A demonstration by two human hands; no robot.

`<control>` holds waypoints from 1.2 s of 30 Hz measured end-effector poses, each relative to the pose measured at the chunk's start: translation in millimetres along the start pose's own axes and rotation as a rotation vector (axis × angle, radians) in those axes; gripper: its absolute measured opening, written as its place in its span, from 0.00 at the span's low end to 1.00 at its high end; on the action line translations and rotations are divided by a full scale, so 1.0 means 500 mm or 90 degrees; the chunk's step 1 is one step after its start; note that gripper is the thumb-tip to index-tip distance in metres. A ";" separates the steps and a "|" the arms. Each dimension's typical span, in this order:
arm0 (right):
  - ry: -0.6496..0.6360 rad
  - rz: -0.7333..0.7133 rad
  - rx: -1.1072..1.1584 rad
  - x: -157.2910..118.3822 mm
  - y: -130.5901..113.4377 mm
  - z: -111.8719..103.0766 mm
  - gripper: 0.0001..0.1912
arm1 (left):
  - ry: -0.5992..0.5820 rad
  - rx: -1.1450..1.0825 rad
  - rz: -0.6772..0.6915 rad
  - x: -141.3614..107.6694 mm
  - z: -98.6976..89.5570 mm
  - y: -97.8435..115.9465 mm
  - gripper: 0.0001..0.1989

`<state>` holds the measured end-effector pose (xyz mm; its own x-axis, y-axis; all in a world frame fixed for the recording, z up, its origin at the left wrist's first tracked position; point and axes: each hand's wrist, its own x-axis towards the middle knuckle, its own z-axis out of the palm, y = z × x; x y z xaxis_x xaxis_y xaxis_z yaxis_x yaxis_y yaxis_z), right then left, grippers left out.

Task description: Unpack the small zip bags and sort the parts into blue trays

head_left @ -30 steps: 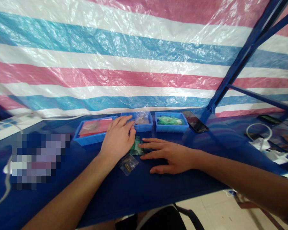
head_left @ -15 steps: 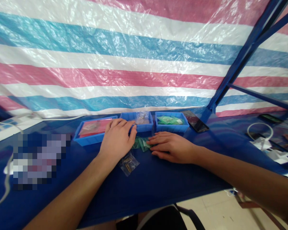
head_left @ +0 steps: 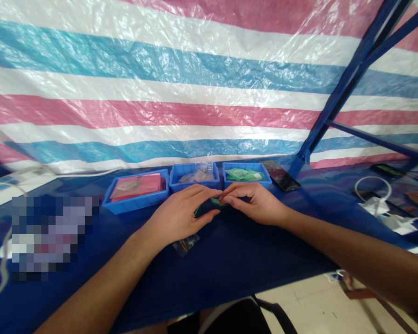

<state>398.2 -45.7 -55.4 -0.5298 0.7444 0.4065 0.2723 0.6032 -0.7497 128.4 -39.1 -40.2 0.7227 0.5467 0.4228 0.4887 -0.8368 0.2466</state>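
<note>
A small green plastic bag (head_left: 216, 201) is between my two hands just above the blue tabletop, mostly hidden by fingers. My right hand (head_left: 252, 202) pinches its right end between thumb and fingertips. On the other side my left hand (head_left: 181, 213) arches over the bag, thumb and fingers apart, its fingertips close to the right hand's. Below my left wrist lies a small clear bag (head_left: 186, 245) with brass-coloured, slender pieces in it, partly covered by the hand.
Three blue bins stand behind my hands: one with red packets (head_left: 136, 186), one with clear bags (head_left: 199, 175), one with green bags (head_left: 244, 174). A dark phone (head_left: 281, 176) lies right of them. White cables and adapters (head_left: 377, 206) are at far right, a blurred-out patch (head_left: 52, 236) at left.
My hands have come together over the green bag and my right fingers have closed on it. My left hand has moved away from in front of the bins, slightly lower.
</note>
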 end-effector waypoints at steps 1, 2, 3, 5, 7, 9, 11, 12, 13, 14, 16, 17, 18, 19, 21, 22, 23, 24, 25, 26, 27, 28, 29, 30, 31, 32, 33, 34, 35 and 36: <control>0.013 0.027 0.037 0.001 0.001 -0.002 0.16 | -0.001 0.000 -0.018 -0.001 0.003 0.000 0.19; 0.022 0.051 0.072 0.002 0.001 -0.002 0.17 | 0.004 -0.004 -0.034 -0.001 0.006 0.000 0.19; 0.030 0.072 0.106 0.003 0.001 -0.002 0.17 | 0.017 -0.013 -0.048 -0.001 0.007 0.002 0.18; 0.052 0.106 0.177 0.003 0.001 0.002 0.16 | 0.057 -0.048 -0.074 0.003 0.006 0.011 0.16; 0.069 0.127 0.263 0.002 0.003 0.010 0.16 | 0.100 -0.089 -0.100 0.007 0.004 0.021 0.15; 0.067 0.141 0.339 0.001 0.007 0.019 0.19 | 0.117 -0.129 -0.120 0.011 0.004 0.030 0.16; 0.063 0.157 0.371 0.000 0.011 0.024 0.19 | 0.107 -0.166 -0.141 0.012 0.007 0.035 0.18; 0.066 0.167 0.374 0.001 0.013 0.025 0.19 | 0.099 -0.185 -0.153 0.012 0.009 0.035 0.19; 0.072 0.176 0.375 0.001 0.014 0.025 0.19 | 0.094 -0.201 -0.164 0.011 0.010 0.035 0.19; 0.079 0.185 0.376 0.002 0.015 0.024 0.19 | 0.091 -0.214 -0.170 0.010 0.012 0.034 0.20; 0.095 0.200 0.382 0.005 0.014 0.021 0.19 | 0.095 -0.212 -0.159 0.009 0.013 0.032 0.19; 0.104 0.206 0.387 0.006 0.013 0.020 0.20 | 0.102 -0.196 -0.137 0.009 0.013 0.031 0.19; 0.114 0.213 0.390 0.007 0.012 0.019 0.20 | 0.108 -0.175 -0.108 0.008 0.013 0.029 0.20; 0.123 0.219 0.391 0.008 0.011 0.018 0.21 | 0.114 -0.151 -0.078 0.008 0.013 0.028 0.21; 0.137 0.224 0.389 0.009 0.009 0.018 0.21 | 0.126 -0.112 -0.022 0.008 0.014 0.024 0.21; 0.142 0.224 0.387 0.009 0.008 0.019 0.21 | 0.128 -0.101 -0.003 0.007 0.015 0.022 0.20; 0.144 0.223 0.386 0.009 0.007 0.019 0.20 | 0.128 -0.094 0.008 0.007 0.016 0.020 0.18; 0.142 0.223 0.388 0.008 0.005 0.020 0.19 | 0.123 -0.090 0.017 0.007 0.017 0.019 0.16; 0.139 0.224 0.391 0.008 0.003 0.019 0.19 | 0.118 -0.088 0.021 0.007 0.017 0.018 0.14; 0.130 0.228 0.394 0.007 0.000 0.019 0.19 | 0.115 -0.089 0.021 0.007 0.017 0.017 0.12; 0.119 0.233 0.398 0.007 -0.003 0.018 0.20 | 0.117 -0.092 0.015 0.008 0.015 0.018 0.10; 0.108 0.239 0.402 0.007 -0.005 0.017 0.22 | 0.123 -0.097 0.006 0.009 0.014 0.020 0.09; 0.098 0.242 0.402 0.007 -0.008 0.016 0.24 | 0.129 -0.104 -0.008 0.011 0.012 0.021 0.08; 0.090 0.240 0.397 0.007 -0.009 0.015 0.24 | 0.133 -0.113 -0.023 0.012 0.009 0.024 0.09; 0.082 0.233 0.387 0.006 -0.010 0.015 0.24 | 0.131 -0.122 -0.039 0.013 0.007 0.026 0.09; 0.076 0.223 0.374 0.006 -0.010 0.015 0.23 | 0.124 -0.129 -0.051 0.014 0.006 0.028 0.10; 0.070 0.211 0.357 0.005 -0.009 0.016 0.22 | 0.117 -0.132 -0.060 0.015 0.005 0.029 0.11; 0.064 0.201 0.340 0.005 -0.008 0.018 0.21 | 0.109 -0.131 -0.067 0.015 0.004 0.029 0.12; 0.062 0.194 0.327 0.004 -0.006 0.019 0.20 | 0.102 -0.128 -0.071 0.014 0.005 0.029 0.14; 0.065 0.192 0.319 0.004 -0.005 0.020 0.19 | 0.097 -0.125 -0.073 0.013 0.005 0.029 0.14</control>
<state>388.7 -48.5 -58.0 -0.4018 0.9004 0.1668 -0.0269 0.1705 -0.9850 141.6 -47.7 -36.1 0.5786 0.6402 0.5053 0.4486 -0.7672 0.4584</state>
